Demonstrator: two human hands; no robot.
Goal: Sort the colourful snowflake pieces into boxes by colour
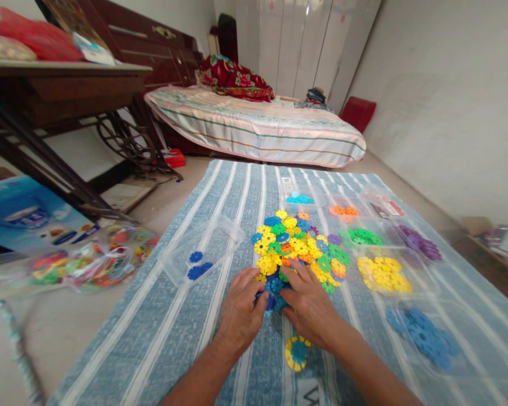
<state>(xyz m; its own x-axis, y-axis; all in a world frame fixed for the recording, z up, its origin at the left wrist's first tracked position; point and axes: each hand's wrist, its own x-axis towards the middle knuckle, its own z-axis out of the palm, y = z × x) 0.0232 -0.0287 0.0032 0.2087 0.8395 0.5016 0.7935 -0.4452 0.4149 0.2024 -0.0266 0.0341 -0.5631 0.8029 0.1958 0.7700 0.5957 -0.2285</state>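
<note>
A heap of snowflake-shaped plastic discs [285,242] in mixed colours lies on a blue-and-white striped cloth [161,349]. At its near left edge is my left hand [242,307], with curved fingers and the thumb held apart, beside some blue discs [274,286]. My right hand [308,301] rests on the near right part of the heap, its fingers spread over the discs. Between the hands the blue discs show, and the fingertips partly hide them. Close to my right wrist lies a yellow disc with a blue centre [297,353].
Left of the heap, a clear plastic box [171,274] contains dark blue discs. Clear boxes at right hold light blue [300,199], orange [344,211], green [364,237], purple [419,242], yellow [385,274] and blue discs [425,338]. A bed [258,129] stands beyond.
</note>
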